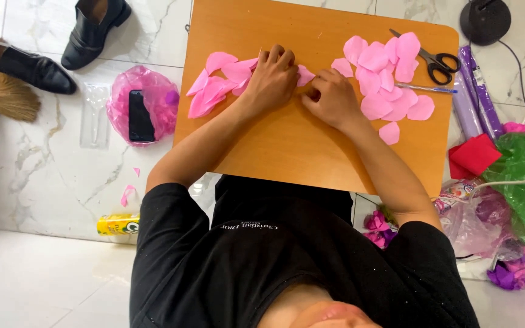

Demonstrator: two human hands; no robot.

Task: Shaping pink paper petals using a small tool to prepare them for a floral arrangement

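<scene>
We find left hand (273, 79) and right hand (330, 97) both pinching one pink paper petal (304, 75) on the wooden board (287, 146); thin paper risks tearing under uneven pull.

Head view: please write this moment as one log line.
left hand on pink petal | right hand pinches same petal | table: petal piles, scissors

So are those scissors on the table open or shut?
Shut. The scissors lie flat on the table by the pink paper petals, blades together in one narrow point, the black handle loops side by side.
</scene>
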